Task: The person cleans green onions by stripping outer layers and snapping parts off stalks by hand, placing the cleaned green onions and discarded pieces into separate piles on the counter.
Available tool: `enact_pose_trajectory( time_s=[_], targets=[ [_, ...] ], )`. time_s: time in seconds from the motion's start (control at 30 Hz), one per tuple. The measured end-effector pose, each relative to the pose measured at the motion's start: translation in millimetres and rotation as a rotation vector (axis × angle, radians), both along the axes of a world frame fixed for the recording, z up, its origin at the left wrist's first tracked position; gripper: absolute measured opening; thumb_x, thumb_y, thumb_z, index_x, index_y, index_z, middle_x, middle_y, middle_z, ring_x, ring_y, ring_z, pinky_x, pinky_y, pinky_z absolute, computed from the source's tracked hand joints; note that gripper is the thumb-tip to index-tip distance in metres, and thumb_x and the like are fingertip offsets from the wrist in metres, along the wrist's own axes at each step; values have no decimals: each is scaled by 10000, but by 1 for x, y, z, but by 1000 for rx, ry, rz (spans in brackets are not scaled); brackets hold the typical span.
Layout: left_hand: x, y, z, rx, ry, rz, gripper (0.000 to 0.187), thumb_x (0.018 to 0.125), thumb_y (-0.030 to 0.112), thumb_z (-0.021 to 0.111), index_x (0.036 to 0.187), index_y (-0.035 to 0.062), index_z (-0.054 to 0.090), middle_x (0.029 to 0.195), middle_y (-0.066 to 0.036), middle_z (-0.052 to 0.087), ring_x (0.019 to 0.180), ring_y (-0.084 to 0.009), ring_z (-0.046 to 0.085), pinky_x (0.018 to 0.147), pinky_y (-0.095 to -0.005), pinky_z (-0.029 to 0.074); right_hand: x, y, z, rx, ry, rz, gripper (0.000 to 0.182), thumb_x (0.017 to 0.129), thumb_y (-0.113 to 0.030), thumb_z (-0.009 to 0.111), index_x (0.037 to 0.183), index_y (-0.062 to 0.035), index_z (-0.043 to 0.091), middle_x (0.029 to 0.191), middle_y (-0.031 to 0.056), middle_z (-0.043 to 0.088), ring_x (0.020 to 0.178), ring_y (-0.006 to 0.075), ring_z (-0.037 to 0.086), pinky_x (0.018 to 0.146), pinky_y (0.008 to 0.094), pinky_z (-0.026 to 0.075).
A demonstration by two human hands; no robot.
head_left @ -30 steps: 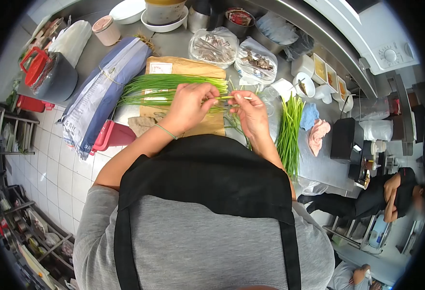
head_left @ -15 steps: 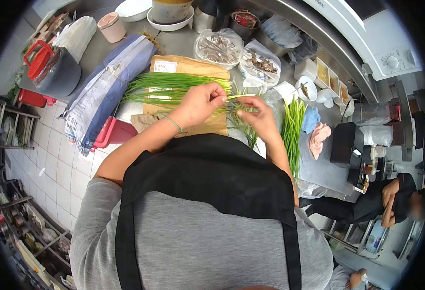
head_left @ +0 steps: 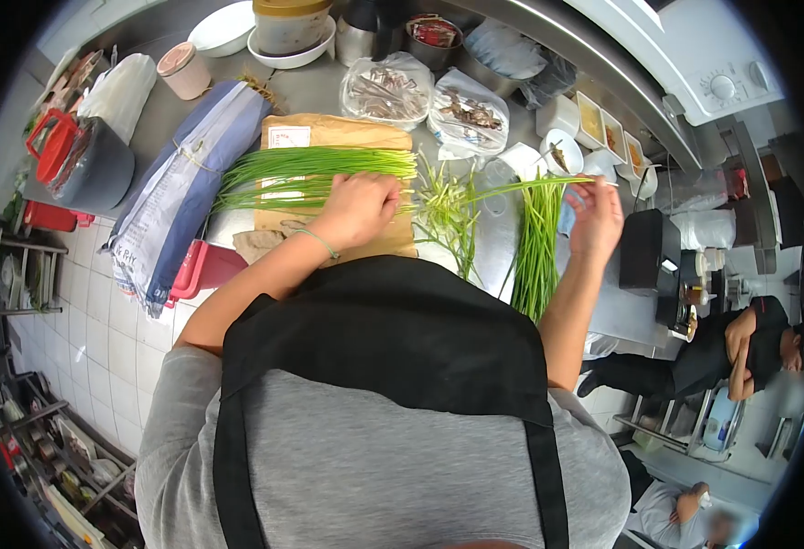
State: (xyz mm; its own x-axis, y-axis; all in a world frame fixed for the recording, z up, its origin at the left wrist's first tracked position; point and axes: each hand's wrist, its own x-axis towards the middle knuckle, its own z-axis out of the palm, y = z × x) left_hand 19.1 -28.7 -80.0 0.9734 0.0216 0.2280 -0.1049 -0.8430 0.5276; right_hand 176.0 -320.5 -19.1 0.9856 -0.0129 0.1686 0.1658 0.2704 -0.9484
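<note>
Long green stalks point(head_left: 278, 163) lie in a bundle across brown paper point(head_left: 393, 240). My left hand point(head_left: 362, 209) rests at the right end of this bundle, its fingers curled; whether it grips a stalk is hidden. My right hand point(head_left: 594, 215), out to the right, pinches the pale end of a green stalk point(head_left: 521, 185), which stretches back leftward. Beneath that stalk lies a second green bundle point(head_left: 538, 252), pointing toward me. Between the two bundles is a loose heap of pale and green trimmings point(head_left: 448, 212).
Bagged dried food point(head_left: 386, 90) and another open bag point(head_left: 469, 114) stand behind the paper. A blue-white sack point(head_left: 182, 178) lies left, beside a dark bin with a red lid point(head_left: 53, 145). A black box point(head_left: 649, 249) sits right. Another person point(head_left: 740, 352) stands beyond, arms crossed.
My right hand has moved right, away from my left hand, drawing the stalk out over the second bundle. My left hand has shifted slightly down and its fingers have curled. The view has shifted slightly.
</note>
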Motion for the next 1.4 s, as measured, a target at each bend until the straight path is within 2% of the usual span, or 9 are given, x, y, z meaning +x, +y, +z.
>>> enact_pose_trajectory(
  time_s=[0.2,0.3,0.4,0.6,0.7,0.9,1.03,1.27,1.4],
  targets=[
    [8,-4,32,135,363,9,200,794,182,585,977,103,578,846,-115,619,876,-303,573,759,-431,423,-10,-7,11,-41,29,116,146,865,-182,589,836,-39,581,797,88,635,731,154,605,615,274,488],
    [9,-7,26,177,-57,-73,261,813,172,562,1065,104,567,893,-159,613,869,-324,579,776,-432,446,-23,20,6,-63,49,163,151,849,-190,613,817,-42,602,754,68,639,687,132,605,586,256,471],
    [15,-18,53,-171,-46,-84,292,833,186,546,1110,96,554,942,-171,611,900,-323,579,786,-408,454,-35,52,-1,-65,93,226,156,841,-192,623,798,-44,608,744,66,644,672,119,602,578,241,456],
    [9,-29,71,-332,-4,-114,254,879,188,524,1086,43,550,918,-130,631,896,-244,609,803,-337,460,-51,93,-9,-17,143,350,158,842,-195,622,794,-45,606,744,60,643,664,111,594,583,239,448],
    [19,-24,46,-938,170,-142,202,881,145,544,1029,8,560,881,-87,633,829,-148,601,755,-283,474,-53,100,-12,22,140,413,148,841,-184,623,797,-45,599,752,56,639,673,106,591,589,232,445],
    [27,-21,40,-1101,115,-162,126,856,96,581,946,9,562,836,-54,633,712,-80,569,649,-220,469,-55,102,-19,-41,70,488,114,812,-117,641,877,-47,580,758,41,624,678,124,583,642,261,458],
    [22,-14,48,-1154,193,-95,117,849,87,584,935,11,564,800,-52,641,677,-78,570,617,-204,458,-53,83,-17,-1099,-236,552,263,738,-51,656,993,-78,596,796,38,640,711,124,595,643,266,464],
    [24,-17,39,-1120,216,-149,93,829,69,580,907,20,566,796,-59,646,684,-75,574,617,-208,458,-64,102,-4,-97,125,675,209,844,-153,600,1000,-14,617,940,64,643,792,123,597,657,262,483],
    [26,-21,45,-1112,177,-126,50,783,39,581,825,11,585,731,-38,621,662,-78,568,615,-215,463,-60,103,-9,-152,-51,485,141,879,-120,557,928,2,608,899,93,637,758,118,597,651,256,485]
  ],
)
